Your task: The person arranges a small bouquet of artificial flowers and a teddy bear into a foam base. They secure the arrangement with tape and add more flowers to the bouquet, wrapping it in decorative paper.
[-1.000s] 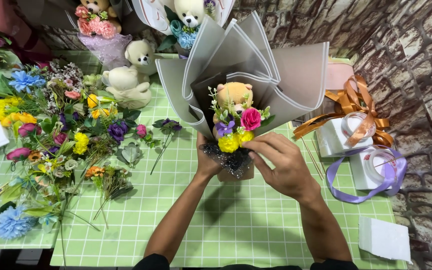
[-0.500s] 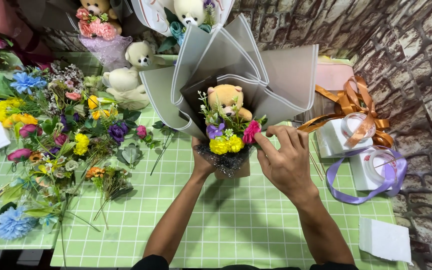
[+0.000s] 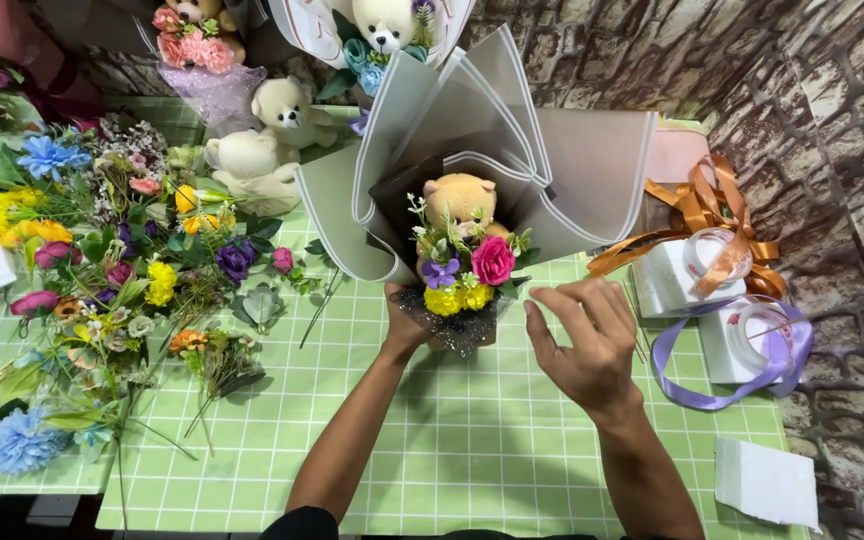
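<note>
The bouquet (image 3: 467, 265) is being held upright above the green checked table (image 3: 472, 440) by the left hand (image 3: 407, 318), whose fingers are closed around the dark netted base, at about the centre of the view. The small tan bear (image 3: 459, 198), pink flower (image 3: 493, 260) and yellow flowers (image 3: 457, 297) are being framed by the grey wrapping sheets (image 3: 512, 150). The right hand (image 3: 584, 335) is being kept open, fingers apart, empty, just beside the bouquet at 4 o'clock. The arranging step is judged to be in hand; a careful fingertip adjustment is being called for next. Loose flowers (image 3: 102, 250) are lying at 9 o'clock, ribbon spools (image 3: 717, 260) at 3 o'clock.
</note>
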